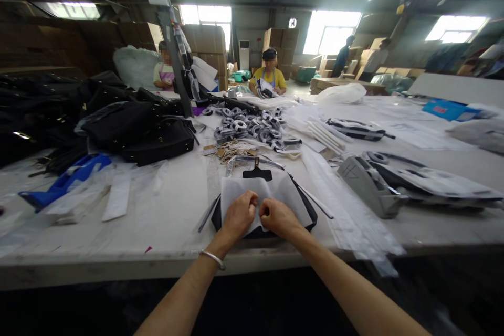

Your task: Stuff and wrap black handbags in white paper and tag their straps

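Note:
A black handbag (310,211) lies flat at the table's front edge, with a thin white sheet (289,192) spread over its face. My left hand (239,215) rests on the sheet's lower middle, fingers curled and pinched on it. Close beside it, my right hand (279,217) is also closed with bent fingers against the sheet. The fingertips of both hands are partly hidden. The bag's dark closure tab (257,174) shows above the sheet, and a wrapped strap (313,195) runs out to the right.
Black bags (137,126) are heaped at left, near a blue tape dispenser (65,184). Grey wrapped rings (252,126) and string tags (232,151) lie ahead. At right are plastic sleeves (346,210), a grey dispenser (368,184) and a wrapped bag (429,181). A person (269,76) sits across.

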